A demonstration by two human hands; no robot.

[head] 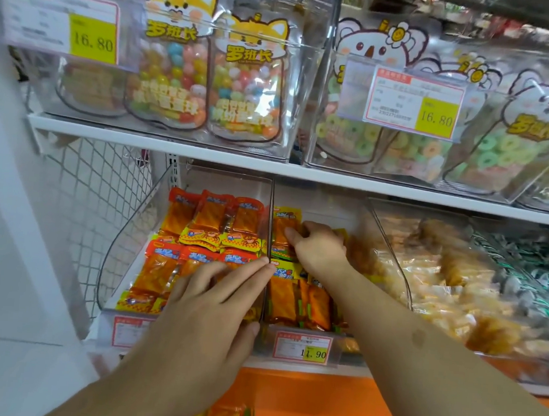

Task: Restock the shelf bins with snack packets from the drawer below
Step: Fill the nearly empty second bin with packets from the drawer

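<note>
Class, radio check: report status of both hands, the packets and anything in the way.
Left hand open, resting on the bin divider. Right hand deep in the second bin, fingers on a yellow-topped packet; grip unclear. Nothing blocking.

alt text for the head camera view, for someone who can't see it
A person's right hand reaches into a clear shelf bin, fingers on orange snack packets, while the left hand rests on the clear divider beside it. The shelf above holds candy bags with 16.80 price tags.
</note>
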